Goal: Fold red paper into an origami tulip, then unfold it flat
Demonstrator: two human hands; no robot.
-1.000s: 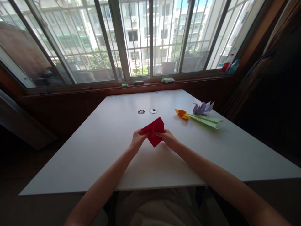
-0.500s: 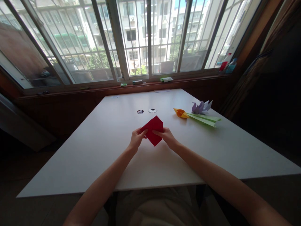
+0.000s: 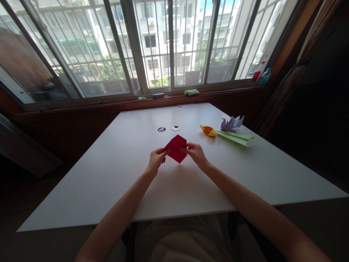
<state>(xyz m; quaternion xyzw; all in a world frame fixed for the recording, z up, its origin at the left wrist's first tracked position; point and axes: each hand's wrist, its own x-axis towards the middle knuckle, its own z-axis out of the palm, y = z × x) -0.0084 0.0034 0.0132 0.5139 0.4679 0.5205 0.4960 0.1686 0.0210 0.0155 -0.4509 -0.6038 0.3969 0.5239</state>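
Observation:
A folded sheet of red paper [image 3: 176, 148] is held up a little over the white table, its lower corner pointing down toward me. My left hand [image 3: 157, 158] pinches its left corner, thumb on the near face. On the other side, my right hand [image 3: 195, 153] grips the right edge between thumb and bent fingers. The paper hides some of the fingertips behind it.
The white table [image 3: 103, 182] has two round hole covers [image 3: 175, 128] beyond the paper. To the right lie an orange paper flower [image 3: 208, 130], a green paper stem [image 3: 234, 138] and purple folded paper [image 3: 231, 124]. Small items and bottles [image 3: 264, 76] stand along the windowsill.
The red paper has tilted and now looks shorter from top to bottom. My right hand has shifted slightly outward along its right edge, fingers more curled. The view has moved slightly.

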